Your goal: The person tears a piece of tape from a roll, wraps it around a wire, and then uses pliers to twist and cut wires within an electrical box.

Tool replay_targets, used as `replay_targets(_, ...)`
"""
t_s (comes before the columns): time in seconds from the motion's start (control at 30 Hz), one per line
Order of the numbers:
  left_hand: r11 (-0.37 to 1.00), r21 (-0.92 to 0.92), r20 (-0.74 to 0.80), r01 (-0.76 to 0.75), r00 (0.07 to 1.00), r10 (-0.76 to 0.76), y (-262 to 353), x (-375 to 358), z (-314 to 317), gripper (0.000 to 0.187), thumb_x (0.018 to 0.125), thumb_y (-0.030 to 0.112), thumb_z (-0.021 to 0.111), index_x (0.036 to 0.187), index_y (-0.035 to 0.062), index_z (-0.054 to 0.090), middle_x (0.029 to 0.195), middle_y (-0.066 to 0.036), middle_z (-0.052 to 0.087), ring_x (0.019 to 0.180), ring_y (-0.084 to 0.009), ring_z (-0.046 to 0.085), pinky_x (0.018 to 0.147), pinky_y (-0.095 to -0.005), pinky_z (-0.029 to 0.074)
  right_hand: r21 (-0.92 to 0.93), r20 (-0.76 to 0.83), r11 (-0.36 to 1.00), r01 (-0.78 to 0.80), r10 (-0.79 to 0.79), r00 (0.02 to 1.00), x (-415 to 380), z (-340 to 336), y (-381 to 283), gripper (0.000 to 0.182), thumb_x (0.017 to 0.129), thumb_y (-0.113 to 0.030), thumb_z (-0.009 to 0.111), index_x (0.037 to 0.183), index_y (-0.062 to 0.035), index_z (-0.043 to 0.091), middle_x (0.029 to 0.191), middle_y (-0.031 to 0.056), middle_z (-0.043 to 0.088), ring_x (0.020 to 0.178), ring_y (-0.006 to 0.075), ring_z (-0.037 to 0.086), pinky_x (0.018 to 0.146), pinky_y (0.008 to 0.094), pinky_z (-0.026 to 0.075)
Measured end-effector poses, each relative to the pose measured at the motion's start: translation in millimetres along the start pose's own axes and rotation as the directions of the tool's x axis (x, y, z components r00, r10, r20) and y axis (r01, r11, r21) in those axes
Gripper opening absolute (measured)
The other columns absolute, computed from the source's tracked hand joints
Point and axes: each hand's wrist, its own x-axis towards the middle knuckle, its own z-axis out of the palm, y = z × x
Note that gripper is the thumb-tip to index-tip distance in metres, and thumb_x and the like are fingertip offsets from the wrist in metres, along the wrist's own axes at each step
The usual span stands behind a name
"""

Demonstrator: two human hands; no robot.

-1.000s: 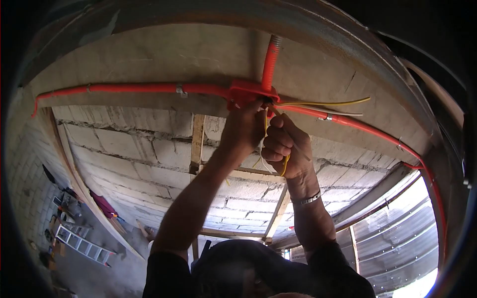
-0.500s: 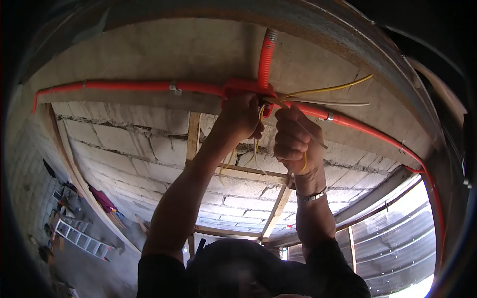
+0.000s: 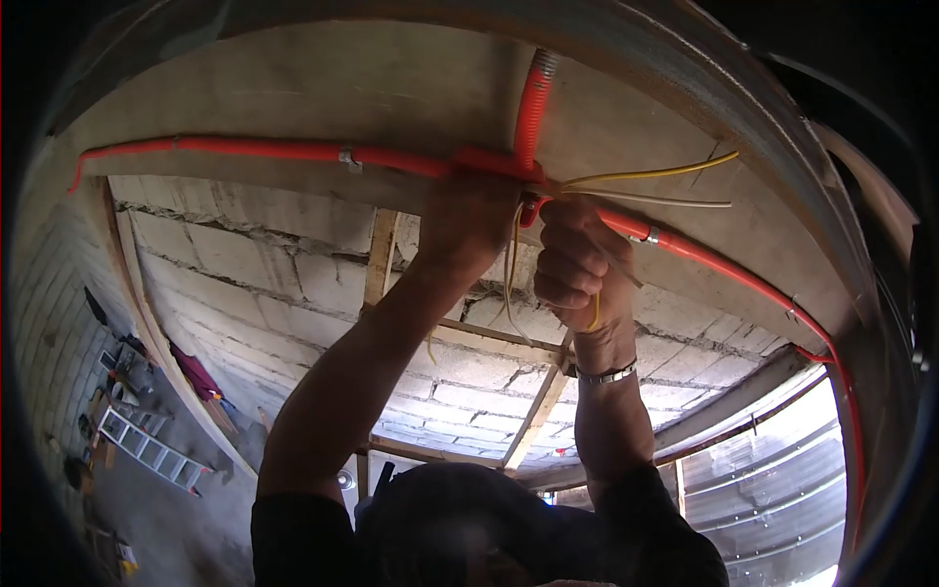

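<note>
A red junction box (image 3: 489, 162) is fixed to the concrete overhead, with red conduit running left, right and up from it. My left hand (image 3: 469, 220) is raised against the box's left part, blurred, its fingertips hidden. Just right of the box, my right hand (image 3: 584, 259) is closed around yellow and white wires. A yellow wire (image 3: 665, 172) and a white wire (image 3: 675, 202) stick out to the right above that hand. Several thin wires (image 3: 511, 284) hang down between my two hands.
A block wall (image 3: 323, 264) with wooden framing (image 3: 380, 256) stands behind the arms. An aluminium ladder (image 3: 152, 450) is on the lower left. A curved rusty metal edge (image 3: 626, 59) passes overhead, and corrugated sheeting (image 3: 773, 479) shows at lower right.
My left hand has moved slightly and now covers more of the box's left part. My right hand keeps its grip on the wires. The view has shifted a little.
</note>
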Motion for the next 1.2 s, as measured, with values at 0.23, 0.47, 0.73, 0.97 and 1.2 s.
replay_targets(0.23, 0.986, 0.154, 0.14, 0.06, 0.987, -0.082, 4.9, 2.2, 1.4, 0.016, 0.079, 0.022, 0.06, 0.093, 0.0196, 0.068, 0.081, -0.005, 0.066, 0.075, -0.0244, 0.065, 0.064, -0.0369, 0.052, -0.001, -0.052, 1.0, 0.009, -0.009, 0.999, -3.9, -0.1, 4.4, 0.033, 0.102, -0.031, 0.027, 0.091, -0.0084, 0.048, 0.056, -0.0019, 0.038, 0.046, 0.0108, 0.037, 0.044, 0.0267, 0.036)
replay_targets(0.47, 0.988, -0.061, 0.133, 0.142, 0.982, -0.133, 17.4, 10.9, -19.3, 0.005, 0.077, 0.02, 0.062, 0.077, 0.0175, 0.066, 0.065, -0.004, 0.061, 0.062, -0.0218, 0.063, 0.057, -0.0347, 0.049, 0.013, -0.071, 0.999, 0.046, -0.045, 0.996, -6.2, 0.9, 5.9, 0.032, 0.102, -0.031, 0.029, 0.092, -0.0084, 0.049, 0.056, -0.0033, 0.037, 0.045, 0.0092, 0.036, 0.042, 0.0251, 0.035)
replay_targets(0.73, 0.976, -0.077, 0.014, 0.202, 0.979, -0.202, 18.2, 0.2, -4.6, 0.009, 0.077, 0.018, 0.065, 0.085, 0.0185, 0.069, 0.075, -0.004, 0.066, 0.068, -0.0235, 0.065, 0.061, -0.0361, 0.051, 0.058, -0.009, 0.997, 0.054, -0.053, 0.999, -4.6, -4.6, 7.0, 0.032, 0.102, -0.031, 0.029, 0.092, -0.0082, 0.049, 0.056, -0.0034, 0.037, 0.045, 0.0092, 0.035, 0.042, 0.025, 0.034)
replay_targets(0.97, 0.989, -0.011, 0.1, 0.145, 0.985, -0.143, 13.0, 3.2, -17.5, 0.013, 0.074, 0.017, 0.068, 0.087, 0.0151, 0.068, 0.076, -0.009, 0.065, 0.072, -0.0273, 0.064, 0.064, -0.0399, 0.051, -0.01, -0.085, 0.999, 0.049, -0.05, 0.995, -14.0, -7.6, 1.4, 0.034, 0.102, -0.033, 0.029, 0.093, -0.0082, 0.05, 0.056, -0.0032, 0.037, 0.044, 0.0097, 0.035, 0.043, 0.0264, 0.034)
replay_targets(1.2, 0.951, -0.212, 0.338, 0.226, 0.93, -0.146, 8.8, 16.1, -40.2, 0.014, 0.071, 0.019, 0.066, 0.072, 0.006, 0.065, 0.068, -0.012, 0.063, 0.065, -0.03, 0.065, 0.06, -0.0381, 0.051, -0.48, -0.371, 0.877, -0.011, -0.192, 0.908, -13.0, -1.4, 29.6, 0.028, 0.1, -0.03, 0.037, 0.09, -0.0057, 0.048, 0.054, -0.0004, 0.042, 0.04, 0.0117, 0.04, 0.038, 0.0265, 0.036)
